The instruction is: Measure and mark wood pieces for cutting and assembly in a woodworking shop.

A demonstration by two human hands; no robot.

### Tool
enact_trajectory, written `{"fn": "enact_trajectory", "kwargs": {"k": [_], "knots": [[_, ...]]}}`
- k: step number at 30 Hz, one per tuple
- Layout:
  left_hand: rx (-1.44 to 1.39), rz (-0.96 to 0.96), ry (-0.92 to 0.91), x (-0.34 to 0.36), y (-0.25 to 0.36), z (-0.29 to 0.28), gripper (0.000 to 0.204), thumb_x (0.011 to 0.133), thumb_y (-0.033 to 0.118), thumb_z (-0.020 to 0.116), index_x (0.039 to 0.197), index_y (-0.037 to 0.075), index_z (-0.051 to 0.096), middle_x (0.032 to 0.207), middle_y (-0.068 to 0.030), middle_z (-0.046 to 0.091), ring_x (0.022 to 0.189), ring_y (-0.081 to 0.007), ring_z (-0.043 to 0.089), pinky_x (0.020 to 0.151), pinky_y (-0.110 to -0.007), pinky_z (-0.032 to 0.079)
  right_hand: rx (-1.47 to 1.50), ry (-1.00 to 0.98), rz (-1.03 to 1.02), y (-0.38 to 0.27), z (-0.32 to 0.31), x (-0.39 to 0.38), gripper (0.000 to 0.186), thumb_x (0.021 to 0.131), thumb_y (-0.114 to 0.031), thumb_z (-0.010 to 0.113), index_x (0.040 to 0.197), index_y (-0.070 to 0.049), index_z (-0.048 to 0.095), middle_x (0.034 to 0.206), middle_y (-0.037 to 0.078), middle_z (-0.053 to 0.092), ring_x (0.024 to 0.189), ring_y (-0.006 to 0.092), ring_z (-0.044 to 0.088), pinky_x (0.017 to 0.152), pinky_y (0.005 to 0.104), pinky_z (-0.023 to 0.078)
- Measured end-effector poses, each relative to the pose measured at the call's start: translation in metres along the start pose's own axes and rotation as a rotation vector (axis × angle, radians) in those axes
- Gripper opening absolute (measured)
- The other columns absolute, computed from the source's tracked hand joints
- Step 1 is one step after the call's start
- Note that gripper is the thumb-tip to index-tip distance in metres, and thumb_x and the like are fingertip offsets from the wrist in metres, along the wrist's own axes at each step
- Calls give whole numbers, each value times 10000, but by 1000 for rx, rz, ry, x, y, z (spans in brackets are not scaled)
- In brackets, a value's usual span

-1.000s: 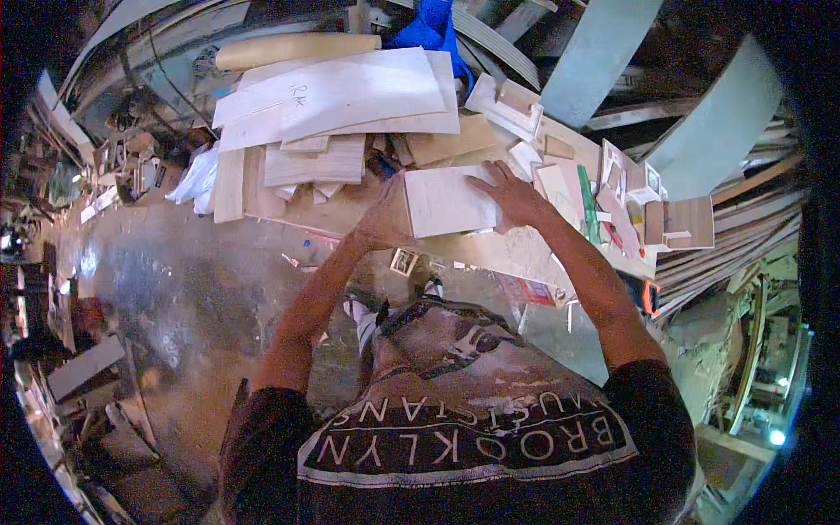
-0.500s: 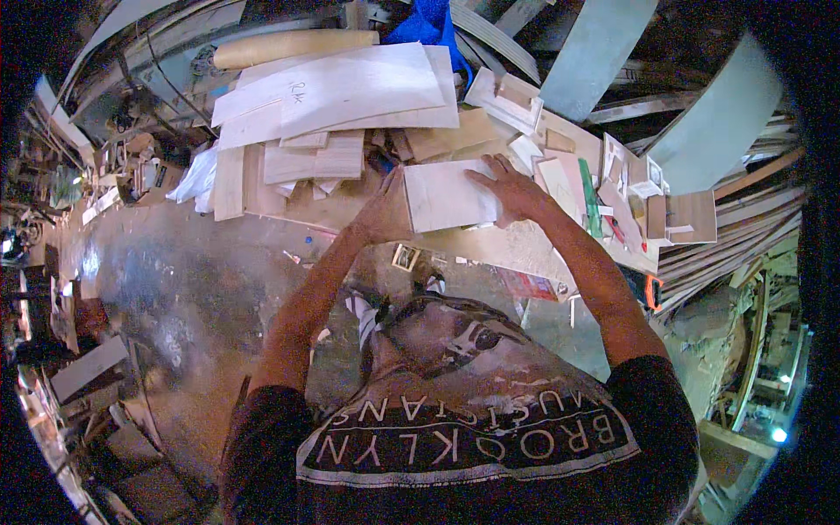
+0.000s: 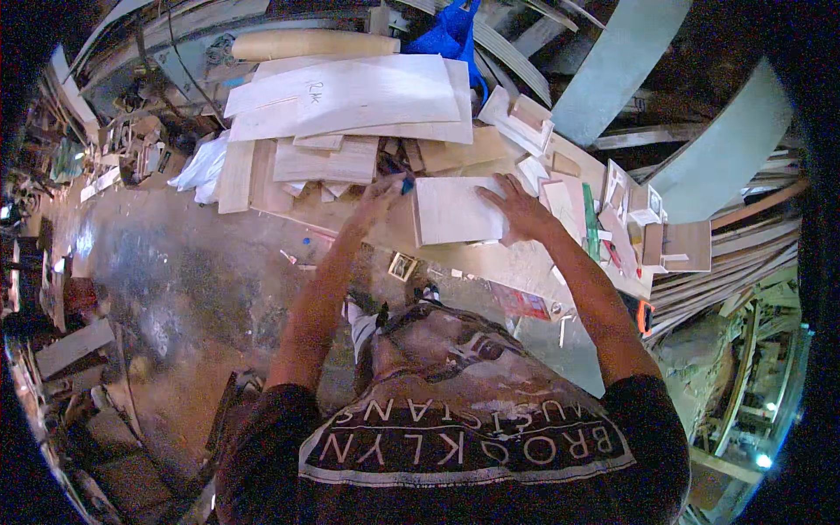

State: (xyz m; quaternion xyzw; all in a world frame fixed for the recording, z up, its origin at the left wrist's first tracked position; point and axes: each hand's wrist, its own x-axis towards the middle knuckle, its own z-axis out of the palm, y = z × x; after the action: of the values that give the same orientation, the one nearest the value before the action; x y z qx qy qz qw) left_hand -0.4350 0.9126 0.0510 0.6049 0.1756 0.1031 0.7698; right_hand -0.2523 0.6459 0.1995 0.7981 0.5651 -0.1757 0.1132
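Note:
A pale wooden box with a flat, square-cornered face lies near the front edge of the worktable. My right hand grips its right end, fingers spread over the upper corner. To the left of the box is my left hand, apart from it, with fingers stretched toward a small dark blue object. That object's kind is too small to make out, and whether the fingertips touch it is unclear.
Large pale plywood sheets lie stacked at the back left of the table. Right of my right hand are a green strip, small wooden box parts and an orange-handled tool. A blue bag hangs behind.
My left hand has come off the left side of the box and moved up toward the dark blue object. My right hand stays on the box. The whole view has shifted slightly.

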Motion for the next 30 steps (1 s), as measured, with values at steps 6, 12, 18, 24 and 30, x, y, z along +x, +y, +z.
{"fn": "enact_trajectory", "kwargs": {"k": [6, 12, 18, 24, 30], "knots": [[158, -289, -107, 14, 20, 11, 455, 952, 447, 591, 1274, 128, 624, 905, 3, 648, 786, -100, 581, 644, -278, 494, -1, -13, 15, -2, -4, 0, 1261, 463, -246, 918, 1521, -287, 233, 1573, 183, 147, 1429, 432, 192, 1117, 508, 362], [-21, -352, -112, 17, 22, 14, 401, 948, 460, 590, 1244, 196, 643, 814, 53, 587, 702, -62, 515, 550, -214, 414, 13, -29, 27, -2, -3, 2, 1263, 464, -227, 911, 1524, -285, 226, 1578, 179, 137, 1432, 428, 183, 1137, 498, 334], [-18, -346, -158, 16, 30, 14, 363, 959, 404, 595, 1236, 177, 649, 770, 79, 548, 625, -33, 445, 516, -200, 370, 35, -38, 50, -1, -2, 3, 1270, 450, -206, 905, 1522, -278, 227, 1573, 197, 136, 1435, 433, 171, 1148, 492, 318], [-142, -333, -185, 25, 11, 14, 331, 984, 391, 548, 1210, 185, 672, 737, 89, 541, 611, -33, 431, 512, -200, 368, 69, -33, 35, -1, -5, 1, 1255, 453, -177, 901, 1516, -277, 241, 1573, 196, 139, 1440, 432, 161, 1133, 507, 340], [-32, -402, -42, 22, 19, 18, 426, 951, 489, 563, 1220, 174, 664, 830, 73, 595, 620, -54, 467, 572, -228, 420, 73, -7, 40, 1, 0, 0, 1255, 429, -168, 910, 1504, -300, 275, 1573, 183, 152, 1441, 424, 164, 1117, 508, 367]]}}
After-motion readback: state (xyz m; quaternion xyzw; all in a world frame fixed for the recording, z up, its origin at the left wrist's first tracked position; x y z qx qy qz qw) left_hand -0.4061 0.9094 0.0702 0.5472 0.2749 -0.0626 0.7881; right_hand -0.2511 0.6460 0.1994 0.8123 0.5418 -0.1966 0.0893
